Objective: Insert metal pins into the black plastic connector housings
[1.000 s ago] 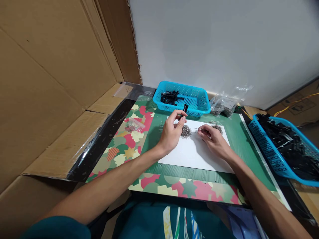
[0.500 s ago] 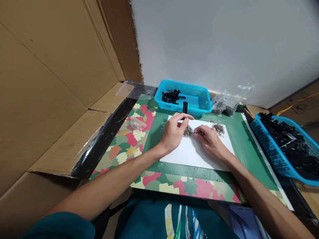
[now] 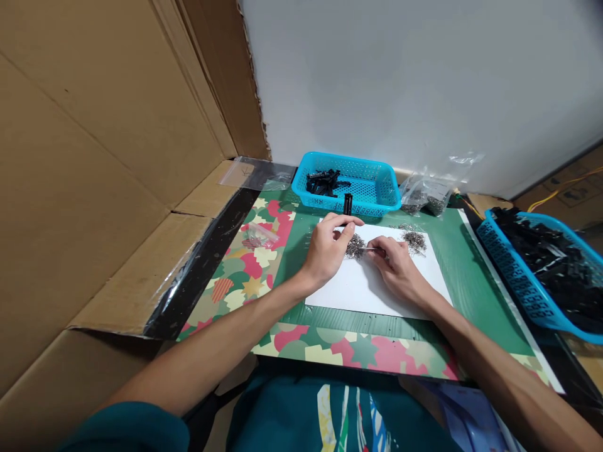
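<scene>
Over the white sheet (image 3: 348,296)'s left, the left hand (image 3: 327,249) grasps a black part (image 3: 348,203) jutting beyond its fingers (image 3: 347,220); mid-sheet, the right hand (image 3: 394,260) pinches what could be tweezers (image 3: 370,249).

there are two baskets (image 3: 372,190) (image 3: 509,273) and two metal piles (image 3: 356,247) (image 3: 415,242)

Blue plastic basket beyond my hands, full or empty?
Partly filled: the blue plastic basket holds slender black pieces at left; perforated floor shows at right.
</scene>
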A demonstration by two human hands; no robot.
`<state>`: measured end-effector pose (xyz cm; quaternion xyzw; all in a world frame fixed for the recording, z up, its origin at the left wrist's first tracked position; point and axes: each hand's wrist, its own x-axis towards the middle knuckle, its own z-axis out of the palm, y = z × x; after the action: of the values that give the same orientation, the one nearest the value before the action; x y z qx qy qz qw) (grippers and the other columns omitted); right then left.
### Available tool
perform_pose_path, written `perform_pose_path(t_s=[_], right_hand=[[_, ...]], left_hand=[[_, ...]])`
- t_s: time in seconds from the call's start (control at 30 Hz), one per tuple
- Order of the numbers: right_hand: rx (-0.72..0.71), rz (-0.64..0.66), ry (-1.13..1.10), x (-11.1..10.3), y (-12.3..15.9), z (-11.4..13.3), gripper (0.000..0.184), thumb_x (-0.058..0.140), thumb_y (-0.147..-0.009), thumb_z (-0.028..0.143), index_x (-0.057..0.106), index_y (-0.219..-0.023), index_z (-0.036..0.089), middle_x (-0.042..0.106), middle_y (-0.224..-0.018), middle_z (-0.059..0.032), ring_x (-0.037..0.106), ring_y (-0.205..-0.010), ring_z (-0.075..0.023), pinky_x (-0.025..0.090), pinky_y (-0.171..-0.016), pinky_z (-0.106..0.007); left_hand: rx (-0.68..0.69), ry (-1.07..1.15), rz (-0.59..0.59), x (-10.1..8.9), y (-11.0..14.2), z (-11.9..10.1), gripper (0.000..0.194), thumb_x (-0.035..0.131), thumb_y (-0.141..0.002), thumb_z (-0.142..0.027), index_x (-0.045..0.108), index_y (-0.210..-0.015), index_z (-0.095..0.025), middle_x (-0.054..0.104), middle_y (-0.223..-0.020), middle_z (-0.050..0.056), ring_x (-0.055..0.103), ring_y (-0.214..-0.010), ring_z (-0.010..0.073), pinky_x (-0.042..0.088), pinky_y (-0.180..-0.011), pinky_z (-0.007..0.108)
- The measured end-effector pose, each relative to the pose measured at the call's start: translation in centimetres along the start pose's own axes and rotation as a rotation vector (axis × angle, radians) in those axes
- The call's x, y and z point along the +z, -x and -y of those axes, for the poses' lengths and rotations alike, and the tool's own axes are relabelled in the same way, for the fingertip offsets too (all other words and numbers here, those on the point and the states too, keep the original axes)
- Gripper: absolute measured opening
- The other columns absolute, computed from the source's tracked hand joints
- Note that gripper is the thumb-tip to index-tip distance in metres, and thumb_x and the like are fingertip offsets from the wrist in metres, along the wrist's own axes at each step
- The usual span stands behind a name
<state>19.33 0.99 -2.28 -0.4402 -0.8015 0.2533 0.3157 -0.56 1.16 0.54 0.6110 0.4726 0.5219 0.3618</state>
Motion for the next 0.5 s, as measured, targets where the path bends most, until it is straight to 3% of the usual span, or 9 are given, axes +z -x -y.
perform_pose_path(t_s=[0.13, 0.27, 0.4, 0.5], right_hand=[[-0.035, -0.179, -0.242, -0.5, 0.0, 0.2, 0.014, 0.054, -0.104, 0.034, 0.056, -0.097, 0.023, 0.059, -0.087, -0.0016, 0.053, -0.075, -0.018, 0.039, -0.071, -0.033], [-0.134, -0.375, -0.133, -0.7, 0.5, 0.6, 0.007, 0.053, -0.104, 0.025, 0.056, -0.098, 0.023, 0.058, -0.089, -0.0018, 0.05, -0.078, -0.0181, 0.039, -0.073, -0.034], [-0.276, -0.377, -0.002, -0.7, 0.7, 0.9, 0.013, 0.05, -0.103, 0.014, 0.054, -0.096, 0.024, 0.059, -0.085, -0.0009, 0.047, -0.077, -0.019, 0.038, -0.075, -0.036], [-0.304, -0.365, 0.015, -0.7, 0.5, 0.9, 0.015, 0.051, -0.102, 0.01, 0.054, -0.096, 0.024, 0.058, -0.084, -0.0008, 0.046, -0.076, -0.0191, 0.038, -0.074, -0.036]], left_hand=[[-0.043, -0.003, 0.084, 0.0, 0.1, -0.2, 0.022, 0.059, -0.096, -0.025, 0.079, -0.096, -0.017, 0.071, -0.102, 0.008, 0.064, -0.088, 0.018, 0.049, -0.075, 0.029], [-0.116, 0.104, 0.282, 0.4, 0.5, -0.5, 0.025, 0.062, -0.095, -0.035, 0.078, -0.091, -0.017, 0.071, -0.094, 0.006, 0.061, -0.079, 0.0153, 0.045, -0.069, 0.028], [-0.194, 0.265, 0.371, 1.1, 1.1, -0.7, 0.028, 0.067, -0.093, -0.043, 0.073, -0.094, -0.015, 0.065, -0.081, 0.002, 0.053, -0.066, 0.0112, 0.039, -0.061, 0.025], [-0.125, 0.252, 0.336, 1.4, 1.4, -0.6, 0.027, 0.069, -0.093, -0.041, 0.072, -0.097, -0.015, 0.068, -0.093, 0.005, 0.059, -0.081, 0.0148, 0.044, -0.068, 0.026]])
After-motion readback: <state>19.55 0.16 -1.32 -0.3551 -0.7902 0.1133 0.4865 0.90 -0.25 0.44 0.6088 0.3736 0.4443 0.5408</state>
